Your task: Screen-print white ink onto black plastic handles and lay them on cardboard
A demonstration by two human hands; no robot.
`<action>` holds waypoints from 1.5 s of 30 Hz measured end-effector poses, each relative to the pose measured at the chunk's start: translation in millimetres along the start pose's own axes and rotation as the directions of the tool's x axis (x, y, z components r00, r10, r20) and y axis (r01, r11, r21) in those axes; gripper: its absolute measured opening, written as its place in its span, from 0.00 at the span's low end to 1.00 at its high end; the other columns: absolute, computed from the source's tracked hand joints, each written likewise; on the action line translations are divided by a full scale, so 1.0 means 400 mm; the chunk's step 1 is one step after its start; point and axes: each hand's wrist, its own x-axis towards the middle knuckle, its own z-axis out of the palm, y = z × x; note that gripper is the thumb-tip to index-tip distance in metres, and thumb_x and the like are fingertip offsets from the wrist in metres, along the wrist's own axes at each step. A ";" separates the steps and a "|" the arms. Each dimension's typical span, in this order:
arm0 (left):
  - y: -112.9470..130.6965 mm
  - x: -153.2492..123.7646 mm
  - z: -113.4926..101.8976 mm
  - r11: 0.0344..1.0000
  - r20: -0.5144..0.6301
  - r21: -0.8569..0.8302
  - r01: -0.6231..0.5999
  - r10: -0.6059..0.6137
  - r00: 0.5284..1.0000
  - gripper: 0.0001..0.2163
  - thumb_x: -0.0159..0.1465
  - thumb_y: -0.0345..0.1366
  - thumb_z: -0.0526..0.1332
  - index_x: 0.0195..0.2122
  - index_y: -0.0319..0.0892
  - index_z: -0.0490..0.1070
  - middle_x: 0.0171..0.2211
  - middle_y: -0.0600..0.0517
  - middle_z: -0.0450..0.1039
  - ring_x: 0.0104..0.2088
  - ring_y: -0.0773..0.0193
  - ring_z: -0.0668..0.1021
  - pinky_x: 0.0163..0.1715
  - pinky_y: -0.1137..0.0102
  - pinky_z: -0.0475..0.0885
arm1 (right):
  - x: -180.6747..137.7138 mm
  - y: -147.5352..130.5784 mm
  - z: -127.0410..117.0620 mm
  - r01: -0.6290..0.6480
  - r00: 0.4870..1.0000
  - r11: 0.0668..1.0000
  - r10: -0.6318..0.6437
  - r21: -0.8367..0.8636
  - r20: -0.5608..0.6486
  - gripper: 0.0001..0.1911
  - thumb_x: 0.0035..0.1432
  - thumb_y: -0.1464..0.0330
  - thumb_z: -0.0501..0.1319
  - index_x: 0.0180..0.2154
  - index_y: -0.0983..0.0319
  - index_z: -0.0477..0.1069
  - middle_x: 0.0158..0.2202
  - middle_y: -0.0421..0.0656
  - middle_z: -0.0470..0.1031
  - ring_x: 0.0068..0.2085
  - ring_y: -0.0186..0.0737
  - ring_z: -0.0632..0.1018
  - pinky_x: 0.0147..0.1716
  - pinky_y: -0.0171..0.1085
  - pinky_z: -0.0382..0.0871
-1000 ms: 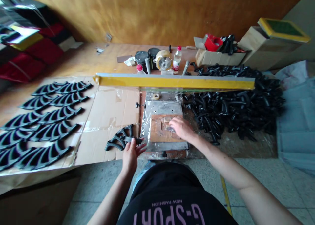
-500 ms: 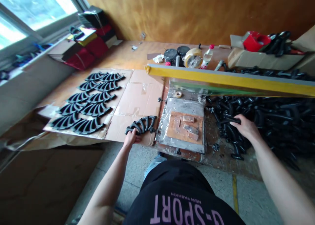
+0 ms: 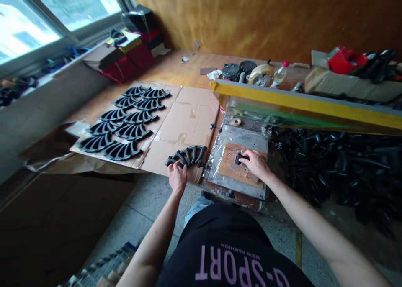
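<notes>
My right hand point(image 3: 256, 165) is closed on a black curved plastic piece point(image 3: 239, 158), whose end shows past the fingertips. It holds the piece down at the wooden block fixture point(image 3: 224, 170) on a grey metal plate point(image 3: 216, 176); the hand covers much of the fixture. To the left, my left hand point(image 3: 178, 179) has its fingers curled at the near left end of a short fanned row of similar black curved pieces point(image 3: 190, 154). That row lies on a cardboard sheet point(image 3: 169, 130). The fingertips touch the row's near end and partly hide it.
Several fanned rows of black pieces point(image 3: 133, 132) cover the cardboard's left part. A large heap of black pieces point(image 3: 339, 161) lies right of the plate. Behind the plate runs a yellow-taped barrier point(image 3: 301, 103), with a tape roll point(image 3: 236, 121) before it and a bottle point(image 3: 279, 74) beyond.
My right hand has moved left from the heap to the fixture, carrying a black curved piece. My left hand stays at the short row, its fingers slightly shifted. The view has turned a little.
</notes>
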 end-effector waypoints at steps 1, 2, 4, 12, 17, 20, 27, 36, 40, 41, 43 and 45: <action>-0.002 -0.001 0.004 1.000 -0.013 0.011 -0.024 0.024 1.000 0.21 0.64 0.44 0.57 0.56 0.43 0.66 0.57 0.41 0.62 0.58 0.52 0.68 0.57 0.60 0.66 | 0.002 -0.001 0.009 0.025 1.000 0.997 -0.027 -0.074 -0.016 0.05 0.59 0.66 0.63 0.35 0.61 0.72 0.39 0.47 0.76 0.44 0.45 0.74 0.46 0.41 0.66; -0.004 0.001 0.007 0.999 -0.021 0.012 -0.040 0.040 0.999 0.20 0.65 0.44 0.57 0.56 0.43 0.67 0.57 0.41 0.62 0.58 0.53 0.68 0.57 0.61 0.66 | 0.001 0.003 0.012 0.052 0.998 0.989 -0.057 -0.135 -0.027 0.05 0.60 0.66 0.62 0.34 0.61 0.72 0.39 0.47 0.76 0.44 0.46 0.73 0.47 0.42 0.65; -0.011 0.007 0.009 0.999 -0.032 0.006 -0.053 0.053 0.998 0.20 0.65 0.43 0.57 0.56 0.43 0.68 0.56 0.41 0.62 0.57 0.54 0.69 0.57 0.62 0.66 | -0.002 0.012 0.008 0.083 0.995 0.973 -0.095 -0.215 -0.042 0.07 0.61 0.65 0.61 0.33 0.61 0.73 0.39 0.48 0.74 0.44 0.46 0.72 0.47 0.42 0.64; -0.021 0.060 -0.007 1.000 0.124 0.008 0.006 -0.007 0.992 0.23 0.66 0.49 0.54 0.59 0.47 0.67 0.42 0.43 0.70 0.44 0.55 0.76 0.48 0.62 0.70 | 0.049 -0.179 0.088 0.266 0.964 0.959 -0.264 -0.100 0.039 0.10 0.65 0.68 0.56 0.43 0.60 0.75 0.43 0.47 0.73 0.47 0.44 0.70 0.50 0.41 0.64; -0.006 0.103 -0.016 0.993 0.218 0.073 0.098 -0.112 0.970 0.23 0.63 0.55 0.55 0.50 0.47 0.71 0.45 0.42 0.71 0.44 0.51 0.77 0.44 0.61 0.71 | 0.154 -0.395 0.265 0.252 0.925 0.962 -0.207 -0.107 0.320 0.11 0.64 0.65 0.58 0.46 0.58 0.74 0.46 0.47 0.72 0.51 0.47 0.68 0.50 0.43 0.65; -0.004 0.116 -0.025 0.991 0.248 0.076 0.112 -0.127 0.960 0.21 0.62 0.54 0.56 0.48 0.46 0.72 0.44 0.42 0.71 0.44 0.51 0.78 0.44 0.61 0.70 | 0.198 -0.456 0.336 0.185 0.904 0.962 -0.087 -0.201 0.417 0.13 0.63 0.63 0.59 0.48 0.57 0.72 0.50 0.49 0.68 0.52 0.49 0.67 0.45 0.43 0.68; -0.047 0.113 -0.073 0.991 0.294 0.067 0.117 -0.132 0.947 0.17 0.60 0.49 0.59 0.45 0.45 0.73 0.41 0.42 0.72 0.41 0.51 0.78 0.43 0.61 0.71 | 0.216 -0.482 0.376 0.153 0.907 0.948 -0.022 -0.280 0.421 0.17 0.63 0.62 0.58 0.54 0.52 0.67 0.52 0.48 0.64 0.48 0.49 0.71 0.38 0.42 0.70; -0.012 0.157 -0.052 0.998 0.340 -0.039 0.054 -0.038 0.940 0.17 0.62 0.48 0.59 0.46 0.43 0.73 0.40 0.42 0.71 0.42 0.53 0.78 0.46 0.63 0.70 | 0.268 -0.495 0.411 0.126 0.912 0.946 0.009 -0.299 0.410 0.18 0.65 0.65 0.53 0.55 0.50 0.67 0.50 0.46 0.71 0.49 0.50 0.70 0.41 0.43 0.69; -0.019 0.167 -0.044 0.990 0.325 -0.134 0.044 0.002 0.946 0.17 0.65 0.45 0.55 0.49 0.42 0.71 0.42 0.41 0.72 0.43 0.53 0.77 0.47 0.61 0.70 | 0.286 -0.496 0.402 0.163 0.899 0.945 -0.024 -0.283 0.437 0.17 0.66 0.60 0.52 0.54 0.50 0.69 0.51 0.47 0.70 0.50 0.52 0.69 0.42 0.46 0.69; -0.026 0.165 -0.044 0.984 0.315 -0.176 0.042 0.016 0.949 0.17 0.66 0.42 0.54 0.52 0.41 0.68 0.43 0.41 0.72 0.44 0.54 0.77 0.48 0.62 0.70 | 0.285 -0.497 0.400 0.170 0.896 0.945 -0.030 -0.278 0.443 0.18 0.66 0.57 0.52 0.53 0.51 0.69 0.51 0.48 0.69 0.51 0.53 0.68 0.42 0.47 0.69; -0.043 0.158 -0.047 0.964 0.307 -0.263 0.047 0.037 0.951 0.18 0.66 0.37 0.51 0.57 0.41 0.62 0.44 0.42 0.73 0.45 0.56 0.77 0.48 0.62 0.70 | 0.278 -0.503 0.400 0.169 0.892 0.946 -0.027 -0.277 0.452 0.21 0.63 0.51 0.54 0.52 0.52 0.69 0.53 0.50 0.67 0.53 0.56 0.66 0.43 0.49 0.69; -0.059 0.151 -0.052 0.944 0.323 -0.323 0.069 0.042 0.945 0.19 0.66 0.33 0.50 0.59 0.40 0.59 0.44 0.42 0.74 0.44 0.56 0.78 0.47 0.62 0.71 | 0.269 -0.515 0.407 0.152 0.891 0.946 -0.006 -0.286 0.455 0.25 0.60 0.48 0.56 0.52 0.54 0.69 0.54 0.52 0.65 0.54 0.58 0.65 0.43 0.51 0.68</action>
